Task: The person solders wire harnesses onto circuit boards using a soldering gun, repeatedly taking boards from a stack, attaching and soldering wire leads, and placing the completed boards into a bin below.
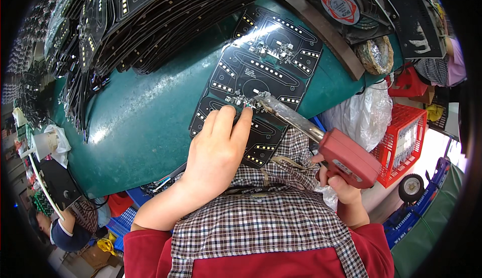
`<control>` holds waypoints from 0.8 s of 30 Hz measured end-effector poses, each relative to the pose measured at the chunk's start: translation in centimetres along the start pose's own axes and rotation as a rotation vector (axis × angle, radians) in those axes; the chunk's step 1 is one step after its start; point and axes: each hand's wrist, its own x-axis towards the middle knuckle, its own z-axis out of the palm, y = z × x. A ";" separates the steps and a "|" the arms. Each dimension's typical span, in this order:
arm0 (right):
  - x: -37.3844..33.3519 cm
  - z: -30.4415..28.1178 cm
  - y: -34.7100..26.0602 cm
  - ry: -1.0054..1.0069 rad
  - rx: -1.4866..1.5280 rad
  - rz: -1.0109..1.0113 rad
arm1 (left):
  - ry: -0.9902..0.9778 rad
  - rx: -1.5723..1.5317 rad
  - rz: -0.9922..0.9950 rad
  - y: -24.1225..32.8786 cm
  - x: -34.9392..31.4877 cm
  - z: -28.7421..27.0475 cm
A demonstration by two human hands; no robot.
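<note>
A black circuit panel (pixel 261 72) with rows of small pale LEDs lies on the green table before me, its near end over my apron. My left hand (pixel 218 142) rests on its nearer part, fingers bent and closed at a cluster of small components (pixel 240 99). Whatever they pinch is too small to make out. Gripped in my right hand (pixel 341 185) is a red soldering gun (pixel 349 158). Its long metal barrel slants up and left, and the tip is at that same cluster, just right of my left fingertips.
Tall stacks of similar black panels (pixel 165 22) fill the far left of the green table (pixel 135 127). At far right stand a fan (pixel 341 7), a dark curved bar (pixel 321 27) and a tape-like roll (pixel 375 56). A red crate (pixel 401 145) stands right, below table level. Other people are nearby.
</note>
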 end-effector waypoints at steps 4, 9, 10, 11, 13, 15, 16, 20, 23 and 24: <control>-0.6 -0.6 0.0 -0.024 0.003 0.061 | 0.000 0.066 0.013 0.2 0.1 -0.2; -0.9 -1.1 0.2 -0.066 -0.056 0.070 | 0.022 0.079 0.053 0.0 -0.1 0.2; -1.1 -1.2 0.4 -0.075 -0.051 0.074 | 0.035 0.079 0.037 0.1 -0.3 0.4; -1.2 -1.4 0.5 -0.084 -0.046 0.078 | 0.049 0.078 0.021 0.1 -0.5 0.6; -1.5 -1.5 1.0 -0.095 -0.082 0.058 | 0.097 0.110 0.034 0.3 -0.9 1.4; -1.7 -1.5 1.1 -0.104 -0.119 0.038 | 0.144 0.141 0.050 0.3 -1.0 1.6; -1.7 -1.4 1.1 -0.101 -0.088 0.053 | 0.129 0.069 0.014 0.3 -0.9 1.6; -1.1 0.1 0.9 0.052 -0.086 0.002 | 0.119 -0.199 -0.148 0.4 -0.5 1.4; -1.1 0.2 0.4 0.028 -0.132 0.052 | 0.118 -0.230 -0.138 -0.1 -0.3 1.1; -1.2 0.0 0.5 0.028 -0.133 0.053 | 0.118 -0.232 -0.138 -0.1 -0.2 1.0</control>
